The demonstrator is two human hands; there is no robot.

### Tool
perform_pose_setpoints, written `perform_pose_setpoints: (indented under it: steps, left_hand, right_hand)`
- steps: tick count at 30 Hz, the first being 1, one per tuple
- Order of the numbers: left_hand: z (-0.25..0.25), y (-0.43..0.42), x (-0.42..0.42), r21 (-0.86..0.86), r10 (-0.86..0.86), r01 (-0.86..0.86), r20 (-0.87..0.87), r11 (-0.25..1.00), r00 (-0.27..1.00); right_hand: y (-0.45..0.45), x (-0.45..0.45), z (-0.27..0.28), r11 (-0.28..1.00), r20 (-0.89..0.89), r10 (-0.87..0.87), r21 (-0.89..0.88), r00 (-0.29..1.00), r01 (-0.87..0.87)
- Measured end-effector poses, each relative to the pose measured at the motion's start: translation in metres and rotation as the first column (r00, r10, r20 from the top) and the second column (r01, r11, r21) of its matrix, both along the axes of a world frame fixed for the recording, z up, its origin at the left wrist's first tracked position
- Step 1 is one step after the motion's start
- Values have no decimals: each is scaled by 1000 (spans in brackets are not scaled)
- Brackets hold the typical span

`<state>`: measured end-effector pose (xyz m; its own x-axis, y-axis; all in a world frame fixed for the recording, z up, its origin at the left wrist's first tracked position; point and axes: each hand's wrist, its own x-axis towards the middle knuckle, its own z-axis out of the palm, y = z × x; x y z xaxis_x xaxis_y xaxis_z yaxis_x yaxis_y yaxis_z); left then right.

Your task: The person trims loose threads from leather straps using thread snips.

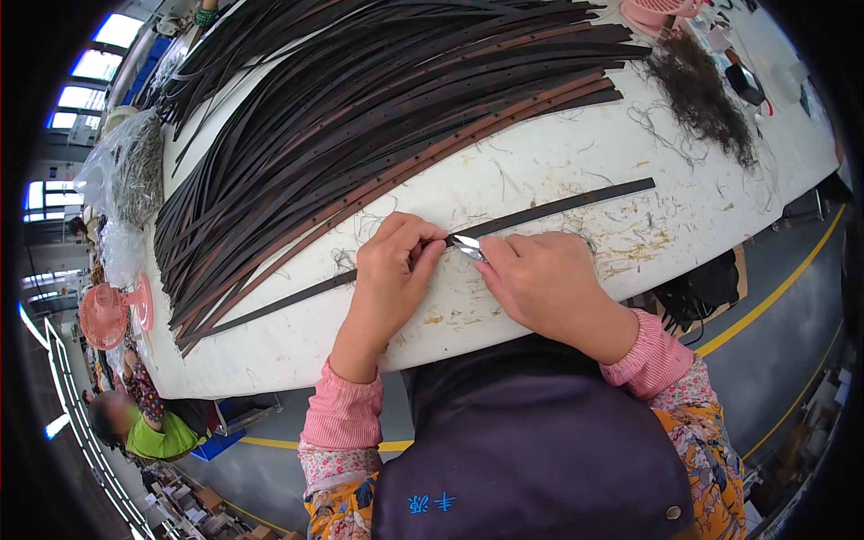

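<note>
A single dark strap (558, 207) lies slantwise across the white table, passing under my left fingers. My left hand (394, 270) is closed with thumb and forefinger pinched at the strap's middle; whether a thread is also between them is too small to tell. In my right hand (553, 279) is a pair of small metal thread snips (469, 245), their blades pointing left at the strap's edge beside my left fingertips. Beyond both hands lies a large spread of black and brown straps (360, 135), many with rows of small holes.
Thread scraps and brown bits litter the white tabletop (540, 162). A heap of dark thread (702, 94) lies at the far right by a pink fan (657, 13). Another pink fan (105, 315) and a clear plastic bag (112, 180) are at left, near a person in green (162, 441).
</note>
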<state>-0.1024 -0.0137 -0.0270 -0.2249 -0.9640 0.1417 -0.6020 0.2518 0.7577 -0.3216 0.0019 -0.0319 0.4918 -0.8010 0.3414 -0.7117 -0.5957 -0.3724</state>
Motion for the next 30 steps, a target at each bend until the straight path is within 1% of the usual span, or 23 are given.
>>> perform_pose_setpoints:
  steps: [2,5,7,11,14,18,20,22,23,25,26,28,29,30]
  left_hand:
    - [0,0,-1,-7,5,-5,-2,1000,1000]
    - [2,0,-2,11,-10,10,23,1000,1000]
    - [3,0,-2,19,-9,8,47,1000,999]
    - [2,0,-2,-1,-11,11,42,1000,999]
    - [2,0,-4,16,1,-2,50,1000,999]
    - [-6,0,-6,-36,1,3,109,999,994]
    - [-8,0,-6,-60,-4,12,131,998,991]
    - [-8,0,-7,-115,-22,46,199,992,980]
    - [-8,1,-6,-115,-22,45,199,992,980]
    - [-8,2,-1,-104,21,8,273,995,962]
    - [-9,1,5,-105,22,8,273,994,962]
    - [-10,-3,23,-188,222,-156,407,970,886]
    - [-9,-3,32,-188,223,-158,409,970,885]
    - [-7,-4,42,-284,289,-170,456,944,842]
  right_hand:
    - [0,2,-1,1000,-15,-20,-10,1000,20]
    - [0,3,4,999,-42,4,-41,999,-5]
    - [0,3,5,999,-43,9,-39,999,-11]
    - [-1,3,4,999,-42,28,-32,999,-30]
    - [-1,3,1,999,-33,24,-29,999,-25]
    - [-2,2,-1,1000,-16,18,-15,1000,-18]
    - [-2,2,-2,1000,19,17,-16,1000,-17]
    - [-2,2,-3,1000,41,7,-10,999,-7]
    - [-2,2,-3,1000,63,-2,-3,998,3]
    - [-2,1,-1,1000,51,-6,3,999,6]
    - [-2,0,0,1000,40,-11,9,999,10]
    - [-2,-4,0,999,15,-21,40,1000,21]
    - [-3,-7,0,997,-9,-30,71,1000,30]
    - [-3,-8,0,997,-6,-27,70,1000,28]
